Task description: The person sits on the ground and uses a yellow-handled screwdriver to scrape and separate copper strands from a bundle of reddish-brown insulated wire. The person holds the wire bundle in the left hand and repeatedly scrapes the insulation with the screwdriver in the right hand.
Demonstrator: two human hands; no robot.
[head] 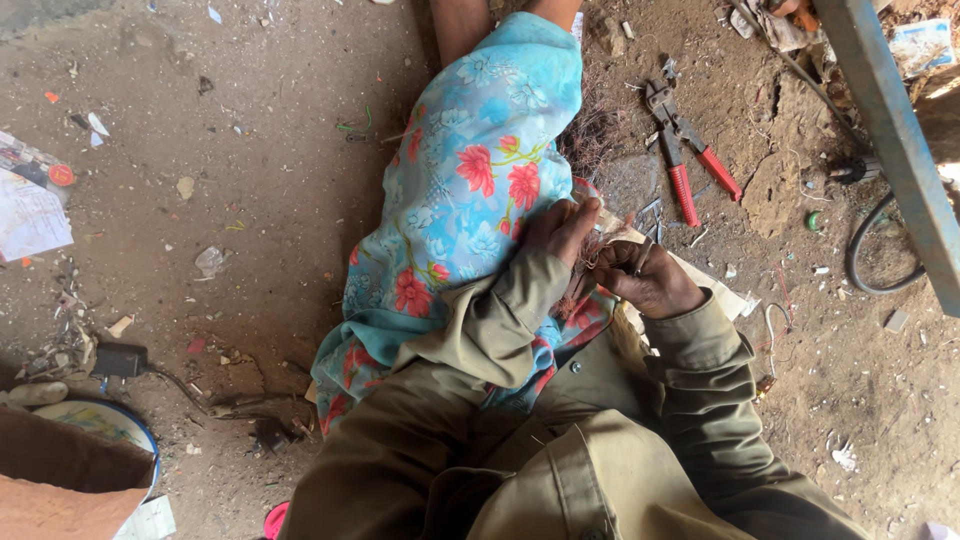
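What the left hand (562, 230) and right hand (645, 275) pinch is too thin and tangled to tell; the blue metal post (890, 130) and brown cardboard (60, 480) run past the edges

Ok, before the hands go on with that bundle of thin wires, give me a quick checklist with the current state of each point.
1. Both hands on the wire bundle: ok, left hand and right hand meet on it.
2. Grip closed on the strands: cannot tell, fingers hide it.
3. Red-handled cutters nearby: ok, on the dirt beyond the hands.
4. Cutter jaws open or shut: cannot tell.
5. Floral cloth covers the lap: ok.
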